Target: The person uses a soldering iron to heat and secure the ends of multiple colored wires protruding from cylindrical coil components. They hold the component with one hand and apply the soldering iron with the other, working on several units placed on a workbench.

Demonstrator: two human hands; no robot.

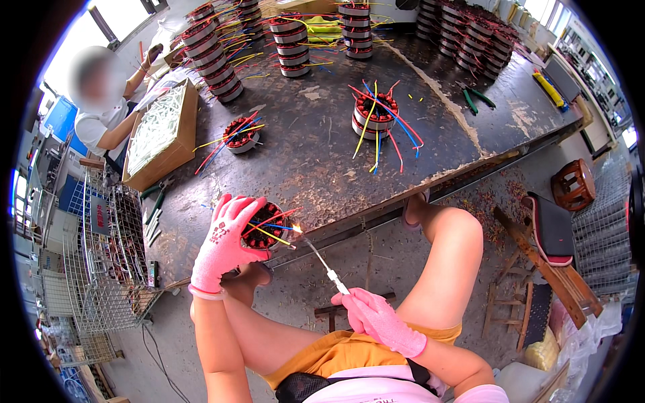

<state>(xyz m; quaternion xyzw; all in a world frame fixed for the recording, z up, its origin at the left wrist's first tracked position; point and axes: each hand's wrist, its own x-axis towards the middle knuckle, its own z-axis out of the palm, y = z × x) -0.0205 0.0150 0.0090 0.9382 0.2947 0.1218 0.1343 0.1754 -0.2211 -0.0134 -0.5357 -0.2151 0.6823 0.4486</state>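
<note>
At the near table edge, my left hand (227,243), in a pink glove, is wrapped round a motor stator (257,236) and tilts it. Red, blue and yellow wires (274,232) stick out of the stator to the right. My right hand (381,321), gloved in pink too, grips a thin metal-shafted tool with a white handle (337,282). Its shaft slants up to the left, and a small orange flame (297,228) glows at the tip, close to the wire ends. The exact kind of tool is not clear.
Other stators stand on the table: a small one (240,135), a stacked pair (373,115) and tall stacks (289,47) behind. A carton of white sleeves (163,134) sits left, near another person (101,101). Green pliers (478,99) lie far right; a wire basket (114,269) stands left.
</note>
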